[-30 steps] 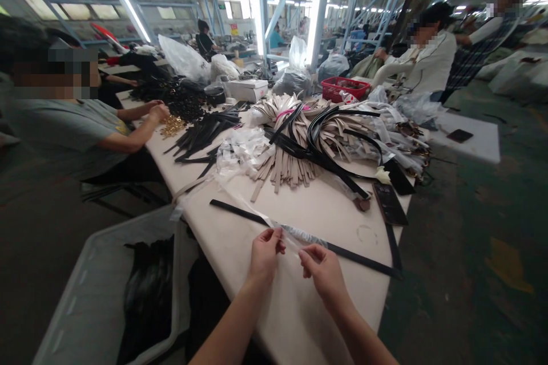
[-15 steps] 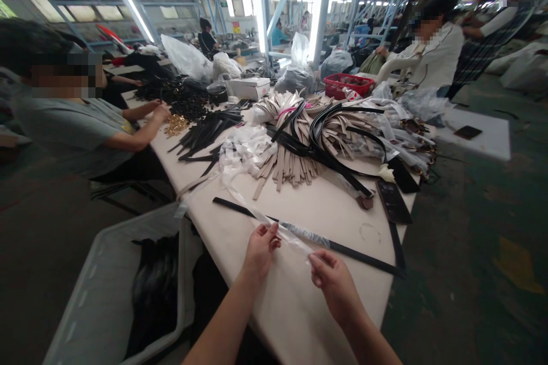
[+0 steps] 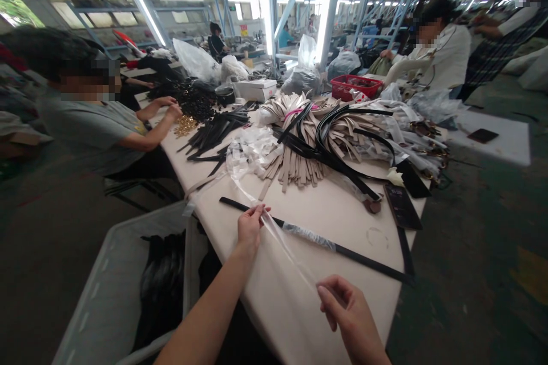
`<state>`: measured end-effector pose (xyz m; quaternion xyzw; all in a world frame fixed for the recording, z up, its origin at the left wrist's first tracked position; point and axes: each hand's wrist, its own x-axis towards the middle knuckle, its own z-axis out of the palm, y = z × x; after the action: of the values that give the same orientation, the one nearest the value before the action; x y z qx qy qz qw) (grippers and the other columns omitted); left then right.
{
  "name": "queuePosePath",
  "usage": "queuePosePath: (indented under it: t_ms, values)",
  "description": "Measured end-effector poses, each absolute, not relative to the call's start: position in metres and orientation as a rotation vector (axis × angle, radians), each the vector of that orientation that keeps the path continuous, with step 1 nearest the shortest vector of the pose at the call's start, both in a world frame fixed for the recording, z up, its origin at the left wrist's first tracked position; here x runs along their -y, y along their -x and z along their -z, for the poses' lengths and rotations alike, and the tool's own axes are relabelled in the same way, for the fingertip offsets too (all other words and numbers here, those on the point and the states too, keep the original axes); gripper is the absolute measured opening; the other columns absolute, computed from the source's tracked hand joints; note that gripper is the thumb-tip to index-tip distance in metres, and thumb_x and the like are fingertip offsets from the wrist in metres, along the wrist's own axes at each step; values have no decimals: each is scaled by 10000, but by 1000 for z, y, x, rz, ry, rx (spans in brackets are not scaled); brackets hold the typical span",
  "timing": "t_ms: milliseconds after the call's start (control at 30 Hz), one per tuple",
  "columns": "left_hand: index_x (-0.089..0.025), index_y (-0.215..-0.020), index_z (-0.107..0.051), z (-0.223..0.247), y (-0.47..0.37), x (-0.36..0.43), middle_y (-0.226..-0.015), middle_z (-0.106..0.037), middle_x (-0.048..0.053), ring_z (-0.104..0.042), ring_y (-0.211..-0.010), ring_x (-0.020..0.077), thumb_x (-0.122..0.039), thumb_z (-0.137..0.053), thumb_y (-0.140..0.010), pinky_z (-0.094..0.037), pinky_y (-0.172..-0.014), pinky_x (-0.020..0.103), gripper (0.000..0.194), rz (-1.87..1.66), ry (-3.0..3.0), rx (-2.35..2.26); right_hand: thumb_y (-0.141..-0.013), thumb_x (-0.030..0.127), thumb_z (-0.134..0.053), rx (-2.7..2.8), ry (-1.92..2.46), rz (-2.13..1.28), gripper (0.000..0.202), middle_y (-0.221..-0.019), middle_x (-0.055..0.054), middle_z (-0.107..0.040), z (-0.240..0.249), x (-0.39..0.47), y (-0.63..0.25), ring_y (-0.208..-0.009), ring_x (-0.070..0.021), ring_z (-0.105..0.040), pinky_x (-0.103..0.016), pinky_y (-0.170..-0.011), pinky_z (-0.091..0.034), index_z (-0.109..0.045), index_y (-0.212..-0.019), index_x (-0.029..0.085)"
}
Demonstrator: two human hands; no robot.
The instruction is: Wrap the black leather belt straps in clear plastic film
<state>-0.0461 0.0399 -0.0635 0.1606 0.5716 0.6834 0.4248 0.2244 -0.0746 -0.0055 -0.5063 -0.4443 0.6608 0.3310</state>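
A long clear plastic strip (image 3: 287,245) stretches between my hands over the table (image 3: 274,296). My left hand (image 3: 252,227) pinches it near the upper end, with more of the film trailing back to a crumpled heap of clear plastic (image 3: 252,151). My right hand (image 3: 345,305) grips the strip's near end between thumb and fingers. Just beyond both hands lies a black strap (image 3: 363,260), its middle wrapped in a clear plastic sleeve (image 3: 309,236). Past it is a bundle of beige straps (image 3: 293,168), with curved black straps (image 3: 329,137) draped on top.
A phone (image 3: 402,205) rests at the table's right edge. Below on the left stands a white bin (image 3: 96,291) holding black pieces. A co-worker (image 3: 94,120) handles small parts at the left side, near gold pieces (image 3: 185,125). A red basket (image 3: 355,88) sits farther back.
My hands have spread apart, the left moving up and left, the right down and right. The plastic strip between them is now drawn out longer. The view has shifted slightly.
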Motion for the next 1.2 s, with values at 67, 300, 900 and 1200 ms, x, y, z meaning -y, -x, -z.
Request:
queuePosePath:
  t_ms: [67, 300, 900, 1200]
  values:
    - [-115, -913, -708, 65, 61, -48, -913, -758, 151, -693, -678, 183, -384, -791, -723, -565, -668, 319, 340, -1715, -428, -1444, -783, 581, -708, 1139, 1348, -1692, 421, -578, 14, -563, 7, 78, -228, -413, -89, -421, -220, -412, -292, -656, -799, 164]
    - [-93, -941, -670, 66, 123, -82, -912, -752, 178, -701, -640, 192, -450, -702, -796, -563, -667, 348, 386, -1730, -597, -1610, -733, 607, -735, 1068, 1404, -1662, 442, -547, 16, -552, 16, 78, -241, -378, -76, -385, -216, -399, -238, -669, -789, 174]
    - [-151, -1019, -704, 22, 266, -161, -1099, -711, 138, -596, -1098, 280, -215, -571, -886, -377, -993, 362, 199, -1094, -1520, -2412, -814, 569, -676, 1168, 1436, -1653, 431, -682, -80, -713, 39, 9, -177, -410, -113, -550, -226, -412, -398, -658, -786, 140]
    - [-74, -1388, -457, 13, 274, -172, -1395, -476, 247, -477, -1234, 375, -368, -729, -787, -369, -1022, 435, 722, -873, -1499, -2680, -824, 520, -641, 1090, 1492, -1705, 389, -736, -110, -753, 61, -8, -142, -476, -156, -657, -231, -431, -495, -658, -823, 131]
